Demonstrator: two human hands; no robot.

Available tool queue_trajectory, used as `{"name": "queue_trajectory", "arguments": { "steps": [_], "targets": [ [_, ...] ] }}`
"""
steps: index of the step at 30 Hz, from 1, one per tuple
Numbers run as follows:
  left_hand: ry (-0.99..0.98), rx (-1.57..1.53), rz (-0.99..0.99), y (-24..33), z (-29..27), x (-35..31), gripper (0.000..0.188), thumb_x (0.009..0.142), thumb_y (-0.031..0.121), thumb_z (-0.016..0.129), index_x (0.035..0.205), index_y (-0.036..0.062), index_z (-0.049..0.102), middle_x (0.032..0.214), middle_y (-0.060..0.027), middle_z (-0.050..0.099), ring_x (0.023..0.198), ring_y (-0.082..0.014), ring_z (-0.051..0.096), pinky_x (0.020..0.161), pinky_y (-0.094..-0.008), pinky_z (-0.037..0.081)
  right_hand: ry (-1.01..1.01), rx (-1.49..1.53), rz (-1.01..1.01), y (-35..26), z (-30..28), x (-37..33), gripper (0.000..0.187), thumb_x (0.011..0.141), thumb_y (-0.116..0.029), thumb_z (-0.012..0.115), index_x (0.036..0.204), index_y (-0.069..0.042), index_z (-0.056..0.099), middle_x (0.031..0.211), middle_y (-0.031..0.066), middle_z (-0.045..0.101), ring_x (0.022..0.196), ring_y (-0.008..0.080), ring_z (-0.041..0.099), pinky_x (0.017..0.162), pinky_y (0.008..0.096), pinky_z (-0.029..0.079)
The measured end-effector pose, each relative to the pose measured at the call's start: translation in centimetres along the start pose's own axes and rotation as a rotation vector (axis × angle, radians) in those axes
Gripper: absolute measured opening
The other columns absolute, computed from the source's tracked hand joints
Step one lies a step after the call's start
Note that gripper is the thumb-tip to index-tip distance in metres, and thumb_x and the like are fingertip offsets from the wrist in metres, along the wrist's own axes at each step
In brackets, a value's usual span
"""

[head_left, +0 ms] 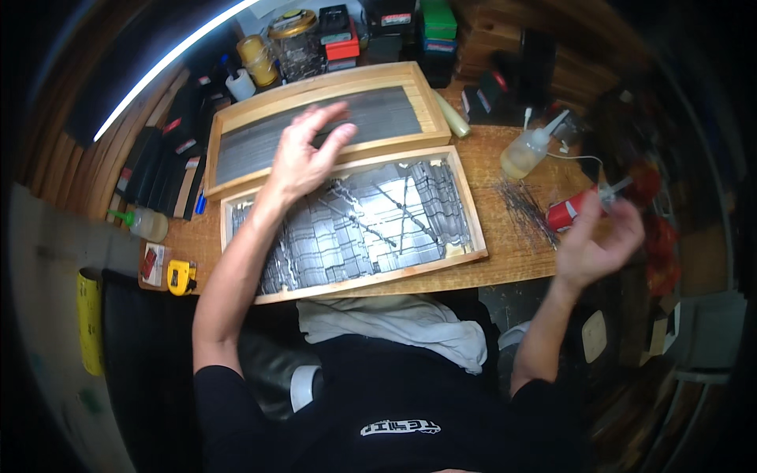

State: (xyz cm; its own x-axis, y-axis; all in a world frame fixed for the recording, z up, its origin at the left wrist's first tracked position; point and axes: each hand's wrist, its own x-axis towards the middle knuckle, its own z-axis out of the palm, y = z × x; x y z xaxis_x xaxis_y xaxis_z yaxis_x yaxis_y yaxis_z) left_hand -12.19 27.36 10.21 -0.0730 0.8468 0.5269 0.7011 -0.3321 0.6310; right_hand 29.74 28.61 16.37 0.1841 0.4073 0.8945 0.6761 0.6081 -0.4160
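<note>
My left hand [310, 150] hovers over the far wooden frame [315, 83], its fingers apart and nothing in them. That frame has a dark grey panel inside. Nearer to me lies a shallow wooden tray [371, 286] filled with rows of thin grey metal pieces [315, 244]. Several thin dark rods [404, 213] rest across them. On the right, my right hand [601, 248] is raised beside a red can [568, 211] and partly covers it. Its fingers are loosely curved, with the thumb apart, and I see nothing held.
A bundle of thin wires [527, 211] lies right of the tray, near a squeeze bottle [524, 154]. A yellow tape measure [182, 277] and a green-tipped bottle [148, 224] sit at left. Jars [296, 46] and boxes [341, 43] line the back. A pale cloth [394, 319] covers my lap.
</note>
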Motion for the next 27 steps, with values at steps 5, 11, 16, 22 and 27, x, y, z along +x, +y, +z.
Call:
{"name": "queue_trajectory", "arguments": {
  "steps": [5,11,16,22,27],
  "targets": [
    [0.075,0.073,-0.092,0.8,-5.4,-4.9,0.055,0.106,0.001,0.056,0.16,0.0078,0.048,0.123,-0.0157,0.078,0.128,-0.0286,0.068,0.122,-0.0467,0.038,-0.284,-0.098,0.493,9.5,-4.1,-1.9,0.09,0.083,-0.03,0.095,0.15,0.004,0.046,0.146,0.0216,0.057,0.131,0.0269,0.058,0.115,0.0438,0.043],
    [0.082,0.419,-0.058,5.2,-7.2,-12.3,0.068,0.094,0.014,0.075,0.156,0.0011,0.05,0.149,-0.0195,0.062,0.146,-0.0341,0.052,0.13,-0.053,0.025,-0.346,0.089,0.519,10.4,-3.4,-1.0,0.062,0.083,-0.016,0.094,0.134,0.004,0.064,0.125,0.0137,0.072,0.112,0.0213,0.068,0.105,0.0373,0.052],
    [0.245,0.607,-0.216,5.6,-7.6,-17.9,0.056,0.098,0.018,0.074,0.149,0.001,0.058,0.148,-0.0193,0.062,0.145,-0.0344,0.053,0.129,-0.0538,0.026,-0.357,0.132,0.234,3.0,-6.8,-0.6,0.057,0.084,-0.017,0.091,0.133,-0.002,0.066,0.12,0.0106,0.074,0.11,0.025,0.071,0.099,0.0414,0.057],
    [0.312,0.585,-0.339,5.0,-7.0,-17.4,0.055,0.102,0.027,0.072,0.149,0.002,0.057,0.15,-0.0202,0.061,0.144,-0.0374,0.053,0.129,-0.0533,0.026,-0.721,0.484,-0.338,-3.0,-6.8,-4.2,0.074,0.075,-0.053,0.096,0.121,-0.005,0.063,0.096,0.0093,0.073,0.088,0.0225,0.074,0.077,0.038,0.06],
    [0.333,0.475,-0.409,5.3,-6.4,-17.6,0.051,0.104,0.02,0.071,0.147,-0.0018,0.057,0.142,-0.0224,0.064,0.135,-0.0348,0.059,0.117,-0.0454,0.043,-0.855,0.575,-0.329,-6.6,-6.7,-4.3,0.057,0.086,-0.043,0.088,0.124,-0.007,0.066,0.105,0.0093,0.077,0.093,0.0217,0.076,0.084,0.0382,0.059]
  ]
}}
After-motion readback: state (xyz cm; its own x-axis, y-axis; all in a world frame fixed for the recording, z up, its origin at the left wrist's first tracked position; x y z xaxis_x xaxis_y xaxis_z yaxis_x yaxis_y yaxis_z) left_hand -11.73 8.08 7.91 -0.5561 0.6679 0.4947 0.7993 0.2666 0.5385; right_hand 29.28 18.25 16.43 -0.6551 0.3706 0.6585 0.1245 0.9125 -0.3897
